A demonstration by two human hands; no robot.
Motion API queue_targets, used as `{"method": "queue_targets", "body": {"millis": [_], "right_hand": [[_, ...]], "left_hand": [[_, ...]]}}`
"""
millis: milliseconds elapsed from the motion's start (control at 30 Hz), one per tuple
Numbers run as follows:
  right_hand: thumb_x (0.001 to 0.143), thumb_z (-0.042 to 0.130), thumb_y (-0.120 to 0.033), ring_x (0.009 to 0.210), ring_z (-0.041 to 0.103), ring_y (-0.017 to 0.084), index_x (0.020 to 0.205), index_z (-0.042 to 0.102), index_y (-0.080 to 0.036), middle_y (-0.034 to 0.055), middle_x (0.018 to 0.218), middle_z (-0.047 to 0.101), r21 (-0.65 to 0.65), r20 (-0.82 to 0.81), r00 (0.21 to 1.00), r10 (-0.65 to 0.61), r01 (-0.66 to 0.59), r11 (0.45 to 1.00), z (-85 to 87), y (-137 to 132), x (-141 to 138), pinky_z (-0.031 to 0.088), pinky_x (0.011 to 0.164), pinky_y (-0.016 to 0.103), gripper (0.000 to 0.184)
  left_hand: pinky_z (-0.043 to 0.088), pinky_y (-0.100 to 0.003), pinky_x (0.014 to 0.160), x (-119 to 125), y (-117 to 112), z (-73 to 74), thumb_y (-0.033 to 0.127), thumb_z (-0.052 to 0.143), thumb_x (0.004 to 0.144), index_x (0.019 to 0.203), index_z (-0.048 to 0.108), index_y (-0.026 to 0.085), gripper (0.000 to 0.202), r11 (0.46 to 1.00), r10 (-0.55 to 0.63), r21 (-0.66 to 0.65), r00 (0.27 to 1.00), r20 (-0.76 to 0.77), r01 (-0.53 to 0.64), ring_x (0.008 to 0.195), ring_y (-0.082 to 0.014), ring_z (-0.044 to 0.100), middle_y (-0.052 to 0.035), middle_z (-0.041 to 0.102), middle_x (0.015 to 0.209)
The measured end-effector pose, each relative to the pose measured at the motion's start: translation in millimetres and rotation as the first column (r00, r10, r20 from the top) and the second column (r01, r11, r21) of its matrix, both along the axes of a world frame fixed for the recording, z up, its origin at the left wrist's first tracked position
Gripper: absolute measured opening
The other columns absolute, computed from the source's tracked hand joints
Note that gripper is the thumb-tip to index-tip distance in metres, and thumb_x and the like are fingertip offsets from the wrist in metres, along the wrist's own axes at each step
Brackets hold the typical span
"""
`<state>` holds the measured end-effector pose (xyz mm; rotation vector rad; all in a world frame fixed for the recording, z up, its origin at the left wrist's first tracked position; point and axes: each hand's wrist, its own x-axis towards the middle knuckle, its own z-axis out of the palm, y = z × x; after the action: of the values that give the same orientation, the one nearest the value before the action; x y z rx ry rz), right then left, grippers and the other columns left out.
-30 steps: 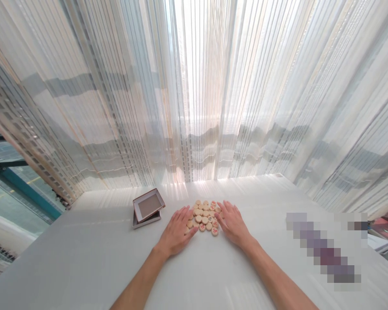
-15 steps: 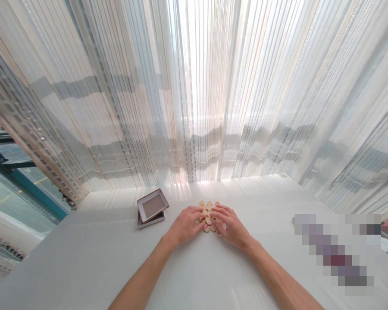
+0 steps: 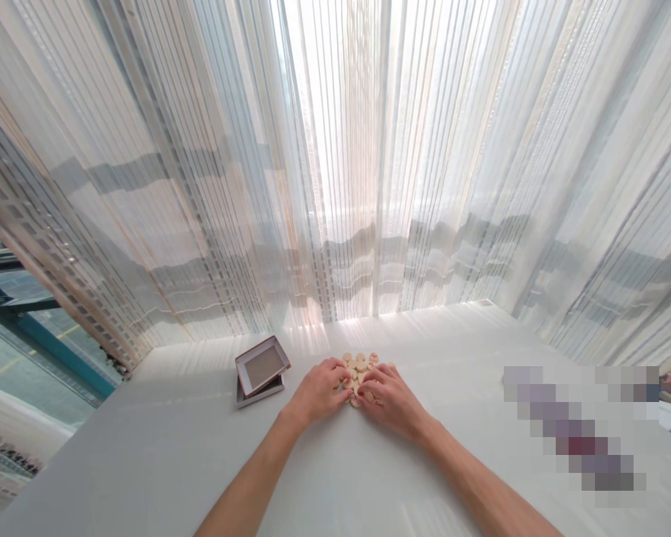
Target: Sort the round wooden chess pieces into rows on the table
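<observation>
A cluster of round wooden xiangqi pieces (image 3: 361, 367), several with red markings, lies on the white table between my two hands. Curved round the cluster's left side, my left hand (image 3: 323, 389) has its fingers apart, the tips at the nearest pieces. From the right, my right hand (image 3: 394, 399) reaches over the near right pieces, fingers bent and apart. Its fingertips touch or hover just above them; which of the two I cannot tell. Both palms face down, and the fingers hide part of the cluster.
Left of my hands, a shallow box (image 3: 262, 365) has one half resting tilted on the other. The white table (image 3: 335, 477) runs back to a sheer striped curtain (image 3: 347, 186). A pixelated patch (image 3: 581, 446) covers something on the right.
My right hand has shifted slightly left and toward me over the pieces, uncovering the far right ones. My left hand stays nearly in place. The camera view has tilted a little.
</observation>
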<state>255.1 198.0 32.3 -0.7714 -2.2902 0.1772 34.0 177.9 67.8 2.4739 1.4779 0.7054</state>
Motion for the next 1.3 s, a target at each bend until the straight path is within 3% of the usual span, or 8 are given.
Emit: {"method": "queue_targets", "body": {"millis": [300,467,633,800,967,1100,1200,1300], "right_hand": [[0.090,0.069,-0.027,0.090,0.059,0.020,0.079,0.064,-0.022,0.0031,0.086,0.070,0.031,-0.045,0.999,0.022,-0.021,0.999,-1.5,1,0,0.043,0.088,0.037,0.013],[0.090,0.066,-0.024,0.086,0.057,0.020,0.078,0.063,-0.022,0.0034,0.082,0.066,0.046,-0.008,1.000,0.002,-0.002,0.999,-0.6,-3,4,0.046,0.083,0.034,0.013],[0.089,0.068,-0.025,0.083,0.055,0.019,0.080,0.065,-0.022,0.0031,0.080,0.063,0.036,0.000,0.999,-0.036,0.036,0.999,1.9,-4,7,0.046,0.080,0.033,0.010],[0.089,0.069,-0.026,0.081,0.054,0.019,0.086,0.068,-0.023,0.0027,0.079,0.063,0.020,0.003,0.998,-0.063,0.063,0.998,3.9,-3,8,0.046,0.081,0.033,0.004],[0.090,0.069,-0.029,0.081,0.055,0.019,0.083,0.067,-0.023,0.0022,0.079,0.065,-0.013,-0.013,0.999,-0.047,0.046,0.999,2.8,-2,5,0.045,0.081,0.033,0.009],[0.088,0.067,-0.023,0.079,0.056,0.020,0.080,0.064,-0.022,0.0028,0.077,0.064,-0.033,-0.043,0.998,-0.043,0.041,0.999,2.0,-3,1,0.047,0.077,0.033,0.009],[0.087,0.065,-0.018,0.080,0.057,0.021,0.086,0.065,-0.023,0.0033,0.080,0.066,-0.073,-0.107,0.994,-0.027,0.019,0.997,2.8,-5,2,0.050,0.077,0.034,0.006],[0.088,0.064,-0.020,0.088,0.059,0.023,0.101,0.066,-0.026,0.0049,0.092,0.069,-0.121,-0.211,0.976,-0.049,0.024,0.992,4.2,0,12,0.052,0.081,0.037,0.014]], "left_hand": [[0.049,-0.037,0.084,12,-15,-6.5,0.028,0.070,0.085,0.100,0.068,0.026,0.015,0.994,0.098,0.050,0.995,0.000,-0.097,0.094,-0.0249,0.060,-0.0035,0.066,0.095],[0.049,-0.041,0.085,20,-26,-15.5,0.025,0.064,0.089,0.100,0.066,0.026,0.011,0.980,0.140,0.131,0.987,0.079,-0.150,0.097,-0.0264,0.059,-0.0046,0.067,0.099],[0.049,-0.044,0.091,21,-31,-25.5,0.026,0.065,0.089,0.109,0.064,0.026,0.020,0.974,0.104,0.185,0.985,0.137,-0.129,0.104,-0.0276,0.058,-0.0066,0.066,0.107],[0.049,-0.046,0.092,21,-30,-30.0,0.024,0.063,0.090,0.108,0.063,0.025,0.018,0.974,0.102,0.184,0.982,0.157,-0.130,0.104,-0.0280,0.057,-0.0073,0.065,0.105],[0.049,-0.045,0.091,19,-27,-32.8,0.017,0.062,0.089,0.107,0.062,0.024,0.020,0.976,0.109,0.167,0.977,0.182,-0.140,0.103,-0.0271,0.057,-0.0064,0.065,0.104],[0.050,-0.045,0.090,18,-27,-33.8,0.016,0.062,0.089,0.106,0.063,0.024,0.019,0.978,0.100,0.161,0.976,0.194,-0.132,0.102,-0.0271,0.057,-0.0065,0.065,0.103],[0.050,-0.044,0.090,19,-27,-32.5,0.016,0.063,0.088,0.106,0.063,0.025,0.019,0.979,0.103,0.155,0.975,0.195,-0.134,0.102,-0.0270,0.058,-0.0063,0.066,0.102],[0.050,-0.044,0.089,20,-28,-30.1,0.016,0.063,0.089,0.104,0.064,0.025,0.017,0.978,0.107,0.154,0.974,0.199,-0.139,0.101,-0.0265,0.058,-0.0059,0.067,0.101]]}}
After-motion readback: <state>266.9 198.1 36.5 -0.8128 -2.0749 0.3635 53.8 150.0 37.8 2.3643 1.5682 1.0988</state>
